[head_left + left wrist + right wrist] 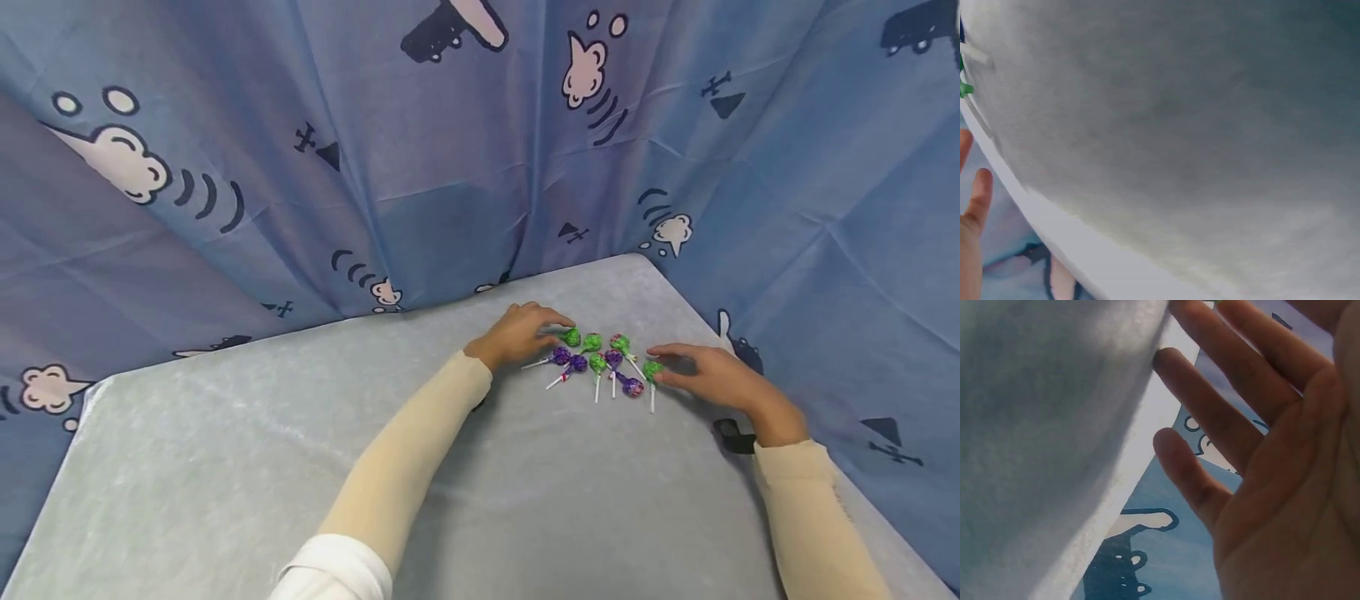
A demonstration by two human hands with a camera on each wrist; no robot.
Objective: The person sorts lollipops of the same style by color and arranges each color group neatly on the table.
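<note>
Several lollipops lie in a loose cluster at the table's far right, with green and purple wrappers and white sticks. My left hand (519,335) reaches in at the cluster's left end, fingers apart. Its fingertips are at a green lollipop (572,337) and its thumb is close to a purple lollipop (561,356); whether they touch, I cannot tell. At the other end, my right hand (712,377) has its thumb by another green lollipop (652,371). The right wrist view shows that hand's fingers (1210,400) spread and fairly straight.
A pale grey cloth covers the table (247,450). Behind it and along its right side hangs a blue patterned curtain (442,167). The table's right edge runs close beneath the right forearm (810,508).
</note>
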